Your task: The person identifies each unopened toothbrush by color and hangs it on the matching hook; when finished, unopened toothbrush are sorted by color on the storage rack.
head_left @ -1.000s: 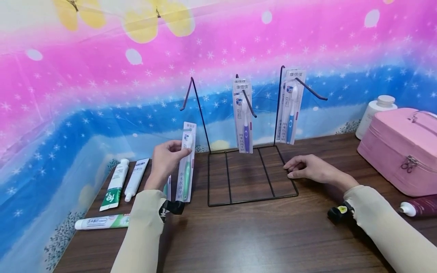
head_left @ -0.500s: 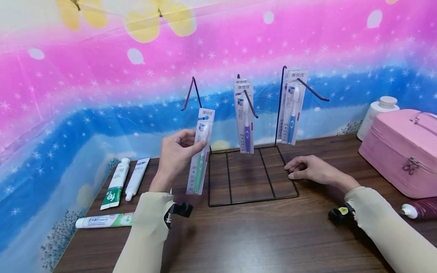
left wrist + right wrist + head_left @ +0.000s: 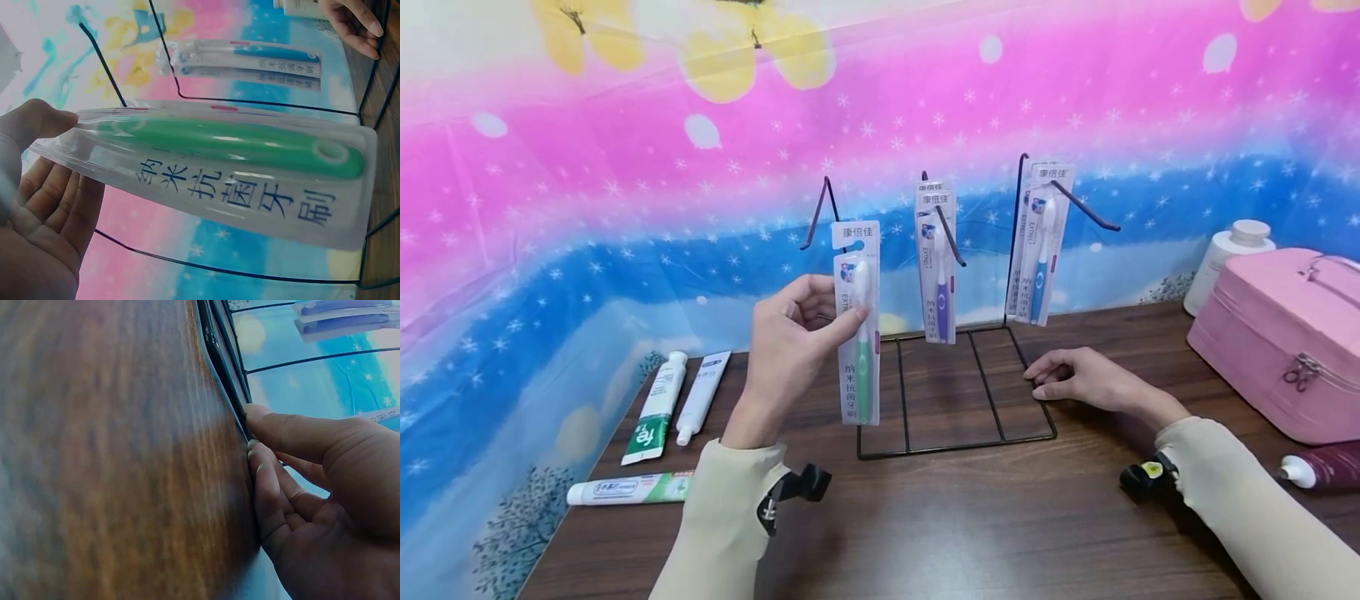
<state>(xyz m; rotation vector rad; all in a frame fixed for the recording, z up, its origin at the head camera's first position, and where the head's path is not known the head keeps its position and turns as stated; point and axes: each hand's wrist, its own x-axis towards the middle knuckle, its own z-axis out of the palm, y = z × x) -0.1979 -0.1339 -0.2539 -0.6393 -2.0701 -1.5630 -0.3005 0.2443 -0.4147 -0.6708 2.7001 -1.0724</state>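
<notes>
My left hand point(image 3: 793, 333) pinches a packaged toothbrush point(image 3: 862, 375) with a green handle between thumb and fingers. The pack stands upright, its slotted top just below the left hook point(image 3: 816, 213) of a black wire rack point(image 3: 902, 392). In the left wrist view the green handle point(image 3: 231, 145) lies across the picture. Thumb and fingertips of my right hand point(image 3: 1086, 377) pinch the right side wire of the rack's base. Purple toothbrush packs point(image 3: 942, 308) hang on the middle hook, and blue ones point(image 3: 1040, 283) on the right hook.
Toothpaste tubes point(image 3: 655, 408) lie on the left of the wooden table point(image 3: 940, 533). A pink case point(image 3: 1277, 350), a white bottle point(image 3: 1228, 262) and a dark red tube point(image 3: 1330, 468) are at the right. A patterned cloth point(image 3: 865, 108) hangs behind.
My left hand has carried the green toothbrush pack up and to the right, to the rack's left hook. My right hand has stayed at the base.
</notes>
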